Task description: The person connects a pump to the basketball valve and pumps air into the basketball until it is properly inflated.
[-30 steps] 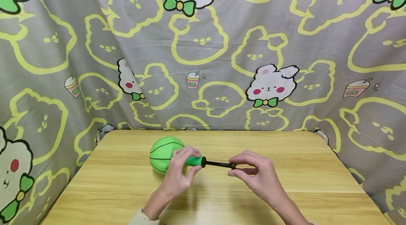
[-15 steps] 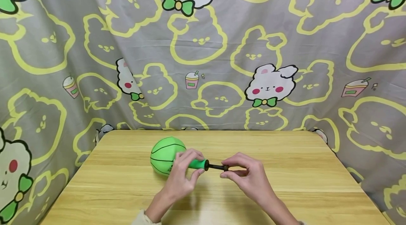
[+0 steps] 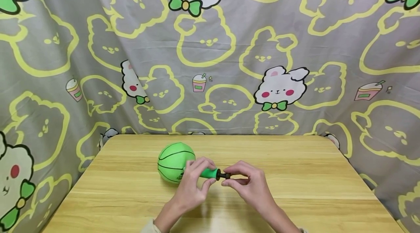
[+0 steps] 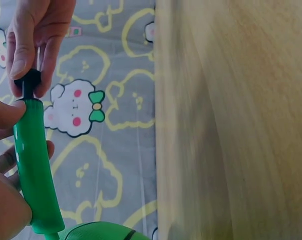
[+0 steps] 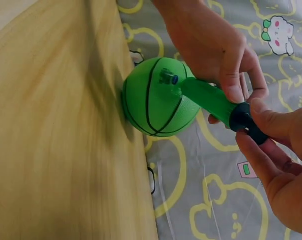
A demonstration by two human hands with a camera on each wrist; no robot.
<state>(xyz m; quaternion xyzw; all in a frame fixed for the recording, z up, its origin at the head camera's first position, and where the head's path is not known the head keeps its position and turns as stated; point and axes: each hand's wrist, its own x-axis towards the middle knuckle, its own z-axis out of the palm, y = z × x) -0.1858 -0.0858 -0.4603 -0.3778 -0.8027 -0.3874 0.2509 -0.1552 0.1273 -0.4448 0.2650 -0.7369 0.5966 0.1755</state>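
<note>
A green ball [image 3: 174, 162] with black seam lines, like a small basketball, sits on the table, left of centre. My left hand [image 3: 193, 185] grips the green barrel of a hand pump [image 3: 209, 173], whose narrow end meets the ball's side in the right wrist view. Thumb and fingers of my right hand [image 3: 249, 182] pinch the pump's black plunger handle [image 3: 228, 175]. Only a short length of black rod shows between that handle and the barrel's black cap. In the left wrist view the barrel [image 4: 35, 165] runs down to the ball [image 4: 103, 231] at the bottom edge.
The light wood table [image 3: 295, 193] spreads out around both hands. Behind it and along both sides hangs a grey curtain [image 3: 229, 54] printed with yellow outlines and white cartoon animals.
My right hand has moved left, pushing the plunger rod most of the way into the barrel. The ball, pump and left hand have shifted slightly right.
</note>
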